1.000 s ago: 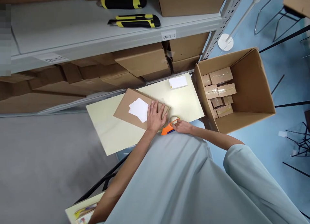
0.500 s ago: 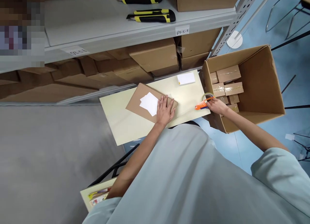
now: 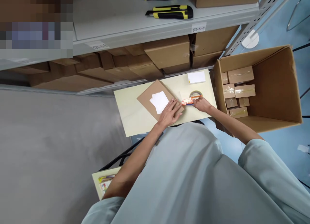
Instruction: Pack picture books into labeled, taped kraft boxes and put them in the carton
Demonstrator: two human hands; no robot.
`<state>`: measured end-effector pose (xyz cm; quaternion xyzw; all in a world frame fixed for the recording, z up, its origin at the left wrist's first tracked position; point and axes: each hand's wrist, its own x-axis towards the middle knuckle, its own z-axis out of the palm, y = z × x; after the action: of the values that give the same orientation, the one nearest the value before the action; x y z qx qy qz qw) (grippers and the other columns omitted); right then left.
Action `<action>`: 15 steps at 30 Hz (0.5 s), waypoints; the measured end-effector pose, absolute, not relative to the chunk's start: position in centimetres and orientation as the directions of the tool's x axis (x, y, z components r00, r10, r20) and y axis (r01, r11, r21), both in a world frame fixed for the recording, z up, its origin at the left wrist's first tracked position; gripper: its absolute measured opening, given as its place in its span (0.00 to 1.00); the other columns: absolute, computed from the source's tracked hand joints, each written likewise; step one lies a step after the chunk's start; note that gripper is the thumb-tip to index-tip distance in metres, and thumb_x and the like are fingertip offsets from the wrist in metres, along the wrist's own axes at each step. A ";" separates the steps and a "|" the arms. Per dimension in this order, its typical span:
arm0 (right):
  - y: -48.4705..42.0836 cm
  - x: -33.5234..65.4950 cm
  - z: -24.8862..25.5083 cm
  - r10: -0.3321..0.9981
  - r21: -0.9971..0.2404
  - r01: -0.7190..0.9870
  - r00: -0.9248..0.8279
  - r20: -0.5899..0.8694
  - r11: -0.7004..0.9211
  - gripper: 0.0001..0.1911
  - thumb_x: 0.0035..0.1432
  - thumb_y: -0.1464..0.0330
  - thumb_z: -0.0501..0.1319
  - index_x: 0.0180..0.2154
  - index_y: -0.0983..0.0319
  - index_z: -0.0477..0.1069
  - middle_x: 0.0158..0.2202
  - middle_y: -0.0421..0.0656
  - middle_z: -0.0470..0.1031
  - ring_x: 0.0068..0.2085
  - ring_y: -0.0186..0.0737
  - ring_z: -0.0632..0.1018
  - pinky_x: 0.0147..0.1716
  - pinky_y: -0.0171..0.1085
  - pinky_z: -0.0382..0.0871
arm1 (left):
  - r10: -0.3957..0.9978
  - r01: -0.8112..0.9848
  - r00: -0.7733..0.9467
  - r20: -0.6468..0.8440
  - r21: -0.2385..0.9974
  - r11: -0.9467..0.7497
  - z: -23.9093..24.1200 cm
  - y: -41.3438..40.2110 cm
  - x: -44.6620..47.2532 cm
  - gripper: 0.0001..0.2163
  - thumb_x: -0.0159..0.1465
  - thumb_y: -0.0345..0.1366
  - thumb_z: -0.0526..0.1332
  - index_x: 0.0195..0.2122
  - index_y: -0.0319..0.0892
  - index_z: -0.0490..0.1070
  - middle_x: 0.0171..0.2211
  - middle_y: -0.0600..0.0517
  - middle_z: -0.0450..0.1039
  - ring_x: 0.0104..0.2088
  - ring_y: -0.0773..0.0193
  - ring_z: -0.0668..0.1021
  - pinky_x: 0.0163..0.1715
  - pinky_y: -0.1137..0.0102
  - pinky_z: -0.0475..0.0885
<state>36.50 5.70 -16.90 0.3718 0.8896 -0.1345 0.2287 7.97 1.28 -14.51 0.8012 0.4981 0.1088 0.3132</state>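
Observation:
On the cream tabletop point(image 3: 130, 117) lies a flat brown cardboard box point(image 3: 147, 96) with white paper pieces point(image 3: 160, 101) on its upper face. My left hand point(image 3: 169, 114) rests on the right part of this box, its fingers stretched out and spread. An orange tape dispenser point(image 3: 187, 101), carrying a roll of tape point(image 3: 195, 94), is gripped in my right hand point(image 3: 202, 104). The dispenser's front end is right by the box's right edge, close to my left fingertips. Whether it touches the box I cannot tell.
A white pad or small box point(image 3: 196, 77) lies at the table's far edge. To the right stands a large open carton point(image 3: 273, 85) with several small taped boxes point(image 3: 241, 75). Behind is a grey shelf point(image 3: 121, 26) with two utility knives point(image 3: 173, 12) and cardboard boxes point(image 3: 167, 51).
My right hand has brought the tape dispenser left, from the table's right end to the box's right edge. My left hand stays on the box. The view has shifted slightly.

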 end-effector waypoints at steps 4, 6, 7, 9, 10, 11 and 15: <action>3.7 35.5 -17.4 0.592 -0.107 0.717 -0.641 -0.489 0.689 0.19 0.75 0.73 0.50 0.58 0.80 0.68 0.43 0.64 0.84 0.45 0.58 0.85 0.53 0.50 0.67 | 0.962 0.797 -0.241 -0.130 0.539 0.273 -14.1 2.6 4.5 0.33 0.75 0.55 0.54 0.74 0.40 0.62 0.78 0.34 0.54 0.79 0.41 0.55 0.77 0.43 0.50; 3.0 34.7 -17.7 0.581 -0.122 0.703 -0.661 -0.475 0.700 0.18 0.72 0.78 0.50 0.58 0.79 0.69 0.43 0.63 0.84 0.45 0.57 0.85 0.54 0.50 0.67 | 0.864 0.713 -0.480 -0.152 0.506 0.485 -14.3 3.5 3.1 0.36 0.75 0.56 0.53 0.76 0.34 0.57 0.78 0.28 0.50 0.79 0.40 0.55 0.77 0.44 0.53; 2.7 34.4 -17.8 0.573 -0.136 0.696 -0.672 -0.468 0.705 0.19 0.71 0.79 0.50 0.58 0.79 0.69 0.43 0.62 0.85 0.45 0.56 0.85 0.54 0.50 0.67 | 0.845 0.700 -0.510 -0.164 0.492 0.518 -14.4 3.9 2.6 0.38 0.75 0.57 0.55 0.76 0.33 0.56 0.78 0.27 0.49 0.79 0.39 0.55 0.76 0.45 0.54; 2.2 33.8 -17.9 0.557 -0.170 0.684 -0.692 -0.459 0.710 0.19 0.70 0.81 0.50 0.57 0.78 0.71 0.43 0.62 0.85 0.45 0.56 0.85 0.54 0.50 0.68 | 0.873 0.740 -0.462 -0.160 0.474 0.478 -14.6 4.6 2.3 0.39 0.73 0.57 0.58 0.75 0.34 0.57 0.77 0.27 0.50 0.78 0.38 0.56 0.76 0.45 0.54; 1.9 33.6 -17.9 0.548 -0.186 0.677 -0.702 -0.456 0.712 0.19 0.70 0.81 0.50 0.57 0.78 0.71 0.43 0.62 0.85 0.45 0.56 0.85 0.54 0.50 0.68 | 0.902 0.773 -0.406 -0.145 0.471 0.424 -14.6 5.0 2.4 0.38 0.72 0.57 0.59 0.74 0.35 0.59 0.77 0.28 0.51 0.78 0.38 0.56 0.76 0.45 0.54; 1.7 33.3 -18.0 0.537 -0.196 0.668 -0.710 -0.456 0.718 0.20 0.70 0.81 0.50 0.58 0.79 0.70 0.43 0.62 0.85 0.45 0.56 0.85 0.54 0.50 0.68 | 0.931 0.804 -0.341 -0.131 0.473 0.361 -14.6 5.4 2.7 0.37 0.72 0.56 0.60 0.74 0.36 0.61 0.77 0.29 0.52 0.78 0.38 0.57 0.76 0.45 0.55; 0.7 32.0 -18.0 0.489 -0.228 0.632 -0.740 -0.461 0.741 0.24 0.69 0.82 0.48 0.63 0.80 0.67 0.44 0.62 0.85 0.44 0.55 0.85 0.55 0.51 0.68 | 0.986 0.873 -0.131 -0.104 0.460 0.165 -14.5 7.0 5.5 0.33 0.72 0.55 0.62 0.71 0.40 0.66 0.76 0.33 0.55 0.77 0.41 0.58 0.76 0.46 0.53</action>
<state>32.04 0.69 -18.04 0.3067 0.9136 -0.1885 0.1891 5.49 6.97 -14.46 0.6297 0.7379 0.1456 0.1945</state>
